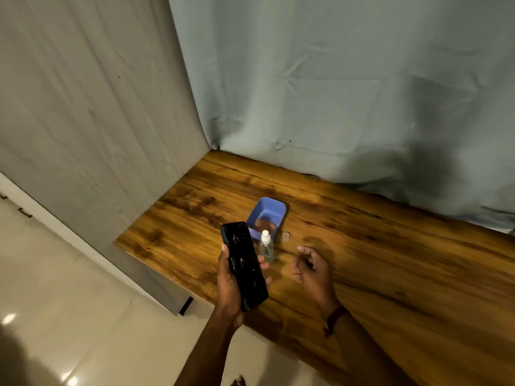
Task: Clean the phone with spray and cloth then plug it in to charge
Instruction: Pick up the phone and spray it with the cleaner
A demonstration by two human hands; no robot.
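Observation:
My left hand (230, 285) grips a black phone (243, 264), screen up and smudged, above the near left part of the wooden table (376, 246). Just right of the phone stands a small clear spray bottle (266, 246) with a white nozzle, its cap off. The small clear cap (285, 236) lies on the table to the bottle's right. My right hand (310, 267) hovers over the table right of the bottle with loosely curled fingers, holding nothing. No cloth or charging cable can be made out.
A blue plastic tub (269, 215) stands right behind the bottle with something brownish inside. Grey-blue curtains (334, 93) hang along the table's far and left sides. Pale tiled floor (69, 316) lies to the left.

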